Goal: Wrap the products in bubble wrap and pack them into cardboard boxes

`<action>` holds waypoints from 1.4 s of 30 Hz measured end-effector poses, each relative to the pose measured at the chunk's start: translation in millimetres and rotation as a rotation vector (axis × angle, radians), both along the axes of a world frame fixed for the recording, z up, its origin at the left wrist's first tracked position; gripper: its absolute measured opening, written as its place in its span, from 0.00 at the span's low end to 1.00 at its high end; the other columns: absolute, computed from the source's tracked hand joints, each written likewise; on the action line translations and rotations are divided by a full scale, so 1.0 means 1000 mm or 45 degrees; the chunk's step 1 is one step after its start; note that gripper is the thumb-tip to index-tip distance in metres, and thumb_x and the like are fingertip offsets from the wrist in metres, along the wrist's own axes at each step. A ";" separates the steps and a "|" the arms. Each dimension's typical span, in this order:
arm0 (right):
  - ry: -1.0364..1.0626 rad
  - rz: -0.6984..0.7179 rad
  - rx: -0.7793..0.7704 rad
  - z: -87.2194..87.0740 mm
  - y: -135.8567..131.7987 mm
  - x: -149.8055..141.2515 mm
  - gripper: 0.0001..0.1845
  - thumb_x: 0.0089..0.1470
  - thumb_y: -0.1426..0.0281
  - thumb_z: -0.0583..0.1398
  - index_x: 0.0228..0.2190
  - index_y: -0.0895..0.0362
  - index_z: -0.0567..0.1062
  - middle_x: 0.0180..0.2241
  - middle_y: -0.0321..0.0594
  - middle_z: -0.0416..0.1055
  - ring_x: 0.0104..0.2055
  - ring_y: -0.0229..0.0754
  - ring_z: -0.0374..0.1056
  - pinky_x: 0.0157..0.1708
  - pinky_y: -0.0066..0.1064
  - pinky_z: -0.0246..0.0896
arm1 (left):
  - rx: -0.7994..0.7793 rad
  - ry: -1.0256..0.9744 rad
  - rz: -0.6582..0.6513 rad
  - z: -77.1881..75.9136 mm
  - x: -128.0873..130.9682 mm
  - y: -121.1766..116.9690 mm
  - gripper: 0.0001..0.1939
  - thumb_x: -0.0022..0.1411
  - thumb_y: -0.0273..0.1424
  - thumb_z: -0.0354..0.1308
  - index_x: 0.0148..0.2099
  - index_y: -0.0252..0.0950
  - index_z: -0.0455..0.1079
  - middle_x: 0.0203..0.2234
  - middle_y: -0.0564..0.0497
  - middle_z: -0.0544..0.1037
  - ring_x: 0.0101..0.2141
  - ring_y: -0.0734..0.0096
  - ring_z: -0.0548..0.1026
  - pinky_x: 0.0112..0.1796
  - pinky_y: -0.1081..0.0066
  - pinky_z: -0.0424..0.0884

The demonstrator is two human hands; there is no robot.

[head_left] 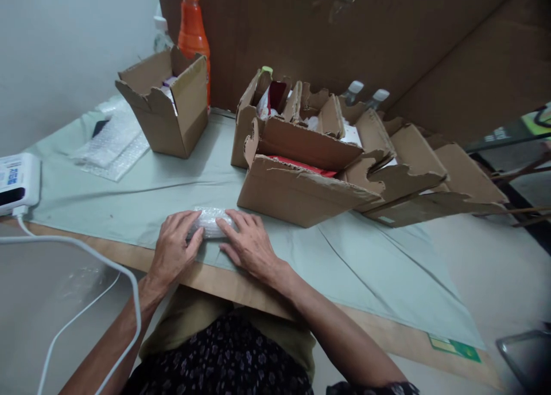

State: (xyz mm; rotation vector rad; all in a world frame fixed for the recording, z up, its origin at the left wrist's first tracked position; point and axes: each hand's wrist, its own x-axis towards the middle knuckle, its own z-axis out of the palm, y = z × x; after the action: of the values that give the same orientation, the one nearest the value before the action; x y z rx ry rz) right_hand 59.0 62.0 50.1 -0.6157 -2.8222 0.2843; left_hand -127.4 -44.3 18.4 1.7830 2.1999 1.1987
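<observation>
A small roll of clear bubble wrap (210, 221) lies on the pale green cloth near the table's front edge. What may be inside it cannot be made out. My left hand (175, 243) grips its left end, with the thumb on the near side and the fingers over the top. At the other end, the fingers of my right hand (249, 240) rest over the roll, and its thumb sits lower, close to the cloth. Just beyond my right hand stands an open cardboard box (297, 194) with something red inside.
More open cardboard boxes (413, 154) stand behind and to the right. Flat bubble wrap sheets (116, 145) lie at the left, beside another box (167, 113) and an orange bottle (193, 30). A white device (19, 179) trails a cable (103, 260) past my left forearm.
</observation>
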 end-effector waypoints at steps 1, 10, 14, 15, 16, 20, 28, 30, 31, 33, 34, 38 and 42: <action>-0.049 -0.022 -0.003 0.000 0.004 -0.004 0.24 0.64 0.65 0.62 0.59 0.56 0.70 0.59 0.55 0.70 0.58 0.57 0.64 0.53 0.50 0.61 | 0.009 -0.041 0.068 0.001 0.002 -0.002 0.19 0.68 0.37 0.54 0.57 0.37 0.72 0.49 0.40 0.78 0.51 0.51 0.75 0.53 0.49 0.72; 0.139 -0.119 -0.359 0.001 -0.006 0.007 0.16 0.66 0.67 0.61 0.55 0.53 0.76 0.49 0.42 0.79 0.51 0.47 0.72 0.54 0.43 0.60 | -0.036 -1.499 0.255 0.010 0.037 -0.036 0.41 0.57 0.39 0.69 0.68 0.36 0.58 0.51 0.41 0.77 0.50 0.57 0.79 0.55 0.54 0.75; 0.332 -0.094 -0.496 0.003 -0.022 0.031 0.22 0.66 0.58 0.59 0.58 0.49 0.73 0.56 0.45 0.74 0.57 0.50 0.69 0.57 0.47 0.61 | 0.014 -1.896 0.201 0.023 0.047 -0.021 0.39 0.54 0.35 0.68 0.66 0.38 0.60 0.49 0.43 0.80 0.50 0.55 0.79 0.52 0.55 0.77; 0.439 -0.153 -0.561 0.002 -0.025 0.036 0.25 0.67 0.54 0.57 0.61 0.48 0.69 0.60 0.46 0.70 0.61 0.51 0.66 0.59 0.48 0.61 | 0.022 -1.940 0.191 0.025 0.049 -0.017 0.37 0.55 0.35 0.67 0.65 0.39 0.60 0.49 0.43 0.80 0.51 0.54 0.79 0.52 0.55 0.77; 0.572 -0.244 -0.631 0.001 -0.027 0.041 0.28 0.68 0.52 0.54 0.64 0.47 0.65 0.64 0.47 0.66 0.64 0.52 0.64 0.60 0.49 0.61 | 0.026 -1.970 0.180 0.027 0.051 -0.014 0.35 0.56 0.35 0.66 0.64 0.39 0.61 0.50 0.43 0.79 0.52 0.54 0.78 0.51 0.56 0.78; 0.947 -0.551 -0.844 -0.009 -0.040 0.042 0.33 0.71 0.50 0.39 0.70 0.50 0.50 0.70 0.51 0.55 0.69 0.50 0.58 0.63 0.50 0.60 | -0.016 -2.065 0.117 0.034 0.066 -0.007 0.34 0.56 0.33 0.64 0.64 0.40 0.61 0.52 0.43 0.79 0.54 0.54 0.77 0.52 0.55 0.78; 0.975 -0.452 -1.146 -0.007 -0.044 0.066 0.36 0.69 0.47 0.45 0.69 0.52 0.51 0.68 0.55 0.58 0.64 0.52 0.65 0.60 0.50 0.65 | -0.054 -2.020 -0.025 0.045 0.082 -0.007 0.42 0.55 0.34 0.65 0.70 0.40 0.55 0.47 0.44 0.81 0.50 0.52 0.79 0.53 0.52 0.76; 0.910 -0.389 -1.330 0.000 -0.046 0.076 0.38 0.65 0.47 0.55 0.67 0.52 0.56 0.64 0.55 0.65 0.59 0.52 0.70 0.54 0.46 0.69 | -0.085 -2.021 -0.081 0.041 0.087 -0.009 0.42 0.55 0.35 0.66 0.70 0.40 0.56 0.47 0.44 0.82 0.49 0.52 0.80 0.53 0.52 0.75; 0.881 -0.391 -1.388 0.004 -0.048 0.078 0.38 0.62 0.48 0.59 0.65 0.53 0.61 0.60 0.53 0.69 0.55 0.51 0.72 0.51 0.43 0.71 | -0.099 -2.008 -0.117 0.039 0.090 -0.011 0.43 0.56 0.35 0.67 0.70 0.40 0.56 0.47 0.44 0.82 0.49 0.52 0.80 0.53 0.53 0.75; 0.865 -0.462 -1.393 0.012 -0.052 0.081 0.30 0.59 0.52 0.64 0.56 0.54 0.71 0.50 0.48 0.76 0.46 0.47 0.74 0.45 0.37 0.71 | -0.131 -1.930 -0.211 0.034 0.094 -0.013 0.43 0.56 0.37 0.68 0.71 0.40 0.57 0.47 0.43 0.81 0.49 0.52 0.80 0.53 0.54 0.74; 0.872 -0.508 -1.356 0.017 -0.052 0.083 0.25 0.58 0.54 0.65 0.52 0.55 0.74 0.44 0.44 0.77 0.41 0.44 0.74 0.42 0.34 0.71 | -0.145 -1.857 -0.276 0.033 0.095 -0.013 0.42 0.58 0.37 0.67 0.71 0.40 0.57 0.49 0.42 0.81 0.49 0.52 0.79 0.53 0.54 0.74; 0.802 -0.490 -1.172 0.042 -0.042 0.103 0.15 0.58 0.60 0.65 0.44 0.55 0.78 0.35 0.38 0.76 0.34 0.39 0.70 0.35 0.29 0.67 | 0.070 -1.178 -0.435 0.049 0.085 -0.001 0.36 0.64 0.37 0.63 0.71 0.45 0.58 0.61 0.41 0.72 0.57 0.50 0.74 0.57 0.52 0.71; 0.778 -0.462 -0.843 0.081 -0.020 0.144 0.11 0.57 0.65 0.67 0.43 0.52 0.81 0.34 0.36 0.78 0.32 0.39 0.73 0.32 0.26 0.68 | 0.460 -0.204 -0.280 0.087 0.074 0.043 0.41 0.62 0.30 0.65 0.73 0.46 0.54 0.68 0.42 0.62 0.66 0.49 0.62 0.65 0.46 0.59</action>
State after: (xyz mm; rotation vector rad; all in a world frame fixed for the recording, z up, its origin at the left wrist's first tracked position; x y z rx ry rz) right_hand 203.3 41.8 131.5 -0.9477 -1.9563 1.1312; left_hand -53.0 -0.8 105.4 1.9073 1.7323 1.6976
